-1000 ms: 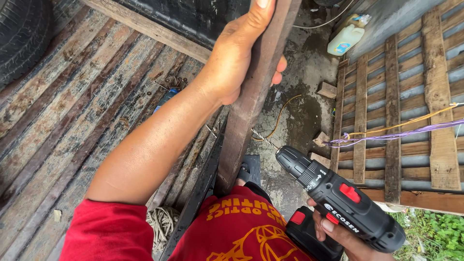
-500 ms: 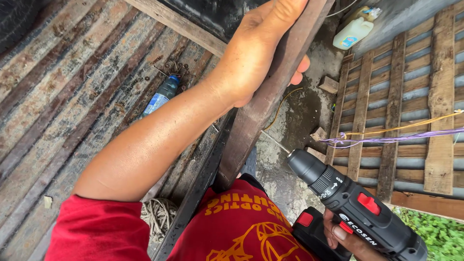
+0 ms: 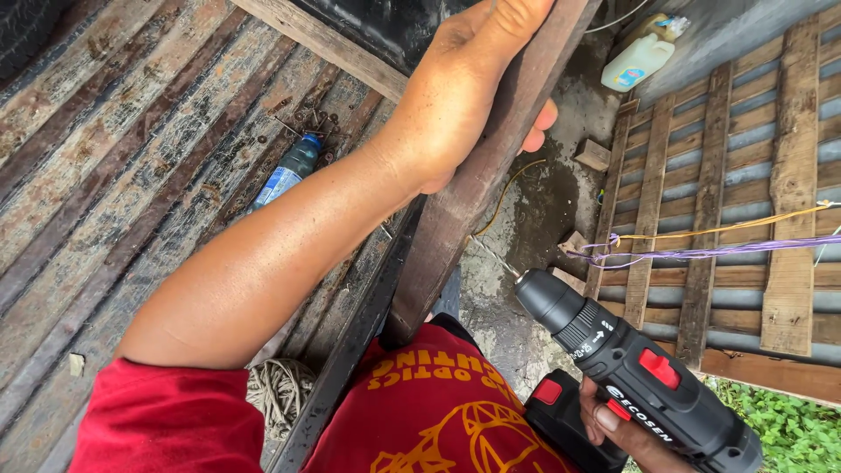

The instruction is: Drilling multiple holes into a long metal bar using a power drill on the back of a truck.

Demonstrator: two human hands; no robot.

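My left hand is wrapped around a dark wooden plank that runs upright from my lap to the top of the view. My right hand grips the handle of a black cordless drill with red buttons at the lower right. A thin bit in its chuck points up and left toward the plank's right edge, with a small gap between them. My red shirt fills the bottom middle.
A weathered plank deck lies on the left, with a plastic bottle and scattered rusty nails. A coil of twine sits by my knee. A wooden pallet, a white jug and purple and yellow strings are on the right.
The view has shifted so the drill sits lower and further right. My left hand keeps its grip on the plank. The bottle has come further into view.
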